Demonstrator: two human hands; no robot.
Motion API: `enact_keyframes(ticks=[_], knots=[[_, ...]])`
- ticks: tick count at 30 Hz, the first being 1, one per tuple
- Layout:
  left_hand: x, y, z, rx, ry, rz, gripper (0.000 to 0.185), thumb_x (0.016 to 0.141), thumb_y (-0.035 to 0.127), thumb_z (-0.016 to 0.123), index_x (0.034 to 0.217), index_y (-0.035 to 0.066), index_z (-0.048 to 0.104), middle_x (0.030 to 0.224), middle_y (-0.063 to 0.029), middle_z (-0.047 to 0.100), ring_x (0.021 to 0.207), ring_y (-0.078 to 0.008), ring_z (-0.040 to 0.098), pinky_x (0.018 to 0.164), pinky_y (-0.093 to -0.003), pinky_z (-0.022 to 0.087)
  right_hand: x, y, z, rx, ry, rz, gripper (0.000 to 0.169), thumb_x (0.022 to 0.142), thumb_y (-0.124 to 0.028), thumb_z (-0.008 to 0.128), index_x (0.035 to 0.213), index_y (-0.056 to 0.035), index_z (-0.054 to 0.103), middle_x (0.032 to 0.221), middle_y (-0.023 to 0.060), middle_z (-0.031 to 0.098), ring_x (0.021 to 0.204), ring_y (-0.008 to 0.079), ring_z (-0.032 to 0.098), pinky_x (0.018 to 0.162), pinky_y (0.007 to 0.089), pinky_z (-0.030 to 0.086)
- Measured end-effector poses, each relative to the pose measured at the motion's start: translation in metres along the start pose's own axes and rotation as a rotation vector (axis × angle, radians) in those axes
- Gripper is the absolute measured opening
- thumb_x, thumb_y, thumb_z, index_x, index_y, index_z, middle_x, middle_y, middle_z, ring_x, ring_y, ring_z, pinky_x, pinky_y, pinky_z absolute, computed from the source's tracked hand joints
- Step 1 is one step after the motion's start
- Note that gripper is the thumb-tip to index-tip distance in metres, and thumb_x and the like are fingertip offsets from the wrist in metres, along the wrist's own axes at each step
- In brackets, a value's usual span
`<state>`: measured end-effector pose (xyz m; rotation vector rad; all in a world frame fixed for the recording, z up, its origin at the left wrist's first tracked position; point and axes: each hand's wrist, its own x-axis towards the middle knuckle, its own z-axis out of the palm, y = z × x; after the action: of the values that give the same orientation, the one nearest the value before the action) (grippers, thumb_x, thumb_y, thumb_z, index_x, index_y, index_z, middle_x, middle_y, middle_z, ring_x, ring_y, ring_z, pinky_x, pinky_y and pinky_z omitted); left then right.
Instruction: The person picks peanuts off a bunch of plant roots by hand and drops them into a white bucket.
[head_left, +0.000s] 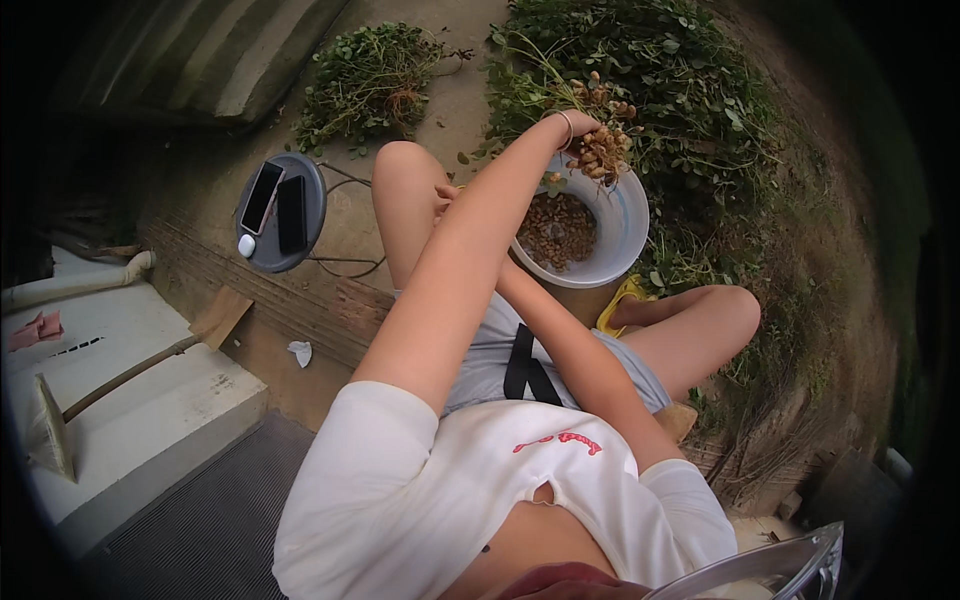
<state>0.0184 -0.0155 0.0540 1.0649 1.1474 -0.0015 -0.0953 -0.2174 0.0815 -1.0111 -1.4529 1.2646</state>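
My left hand (581, 126), with a bracelet at its wrist, reaches across to the right and grips a bunch of uprooted peanut plants. Their clustered peanuts (602, 154) hang over the far rim of a white plastic bucket (626, 244). Loose peanuts (559, 229) cover part of the bucket's bottom. My right arm passes beneath the left one. My right hand (445, 202) shows only some fingers beside my left knee; the left forearm hides the rest, so what it holds cannot be seen.
A large heap of peanut plants (690, 97) lies beyond and right of the bucket, a smaller pile (375, 82) farther left. Two phones (262, 196) and a small white case (246, 245) rest on a round grey stool (313, 187). A long-handled tool (124, 382) lies on a white ledge (180, 420).
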Motion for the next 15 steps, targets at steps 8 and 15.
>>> enact_keyframes(ticks=[8,15], knots=[[-0.007,-0.044,0.009,0.095,0.079,0.124,0.044,0.075,0.044,0.066,0.094,0.004,0.062,0.090,-0.0049,0.062,0.074,-0.0155,0.059,0.064,-0.0321,0.051,-0.070,0.005,-0.237,-0.270,0.606,0.494,0.023,0.089,-0.022,0.050,0.102,-0.0038,0.055,0.088,0.0042,0.064,0.072,0.0105,0.059,0.058,0.0233,0.046],[-0.010,-0.082,0.019,0.232,0.089,0.213,0.056,0.078,0.050,0.058,0.096,-0.003,0.061,0.090,-0.0108,0.064,0.077,-0.0194,0.060,0.069,-0.0317,0.046,-0.011,-0.003,-0.178,-1.261,0.206,0.230,0.037,0.078,-0.036,0.062,0.093,-0.0057,0.048,0.080,0.0113,0.062,0.072,0.0275,0.062,0.060,0.0378,0.048]])
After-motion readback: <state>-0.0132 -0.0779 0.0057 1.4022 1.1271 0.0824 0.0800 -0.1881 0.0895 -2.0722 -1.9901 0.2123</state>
